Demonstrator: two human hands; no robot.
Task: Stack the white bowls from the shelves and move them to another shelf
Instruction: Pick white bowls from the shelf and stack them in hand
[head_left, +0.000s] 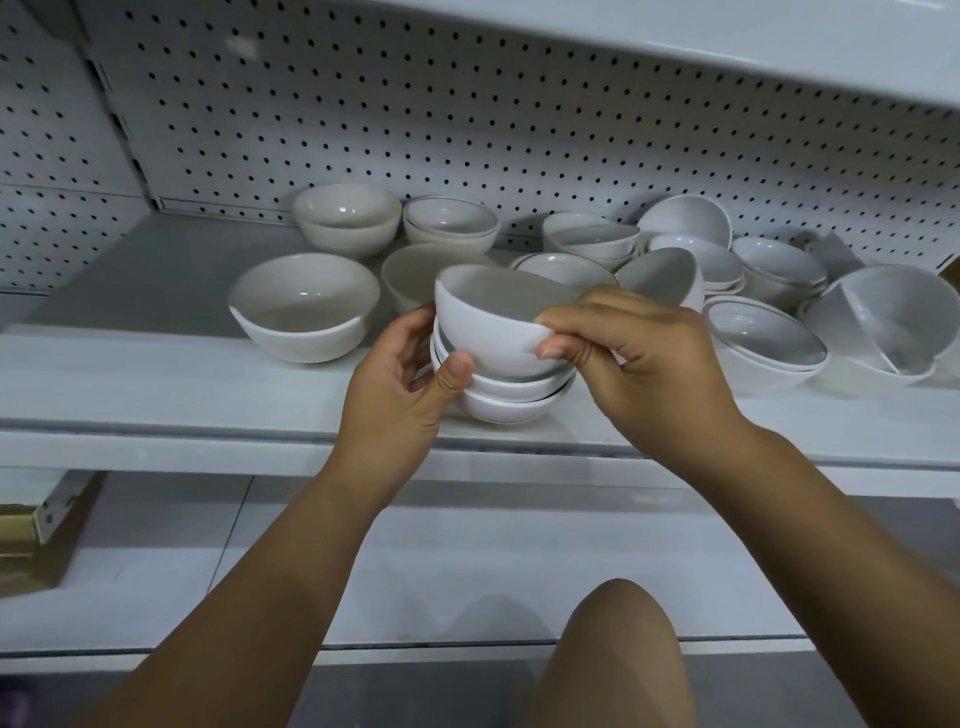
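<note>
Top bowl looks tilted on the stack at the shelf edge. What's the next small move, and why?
Probably lower the top bowl level so it nests into the stack. It sits tilted, with the right hand pinching its rim, while the left hand holds the stack near the front edge of the shelf.

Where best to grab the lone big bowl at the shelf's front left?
Likely the near rim, from the front and above, pinching the wall over its lip. The big bowl stands upright, mouth up, empty, near the shelf edge with bare shelf in front; a beige bowl sits close on its right.
</note>
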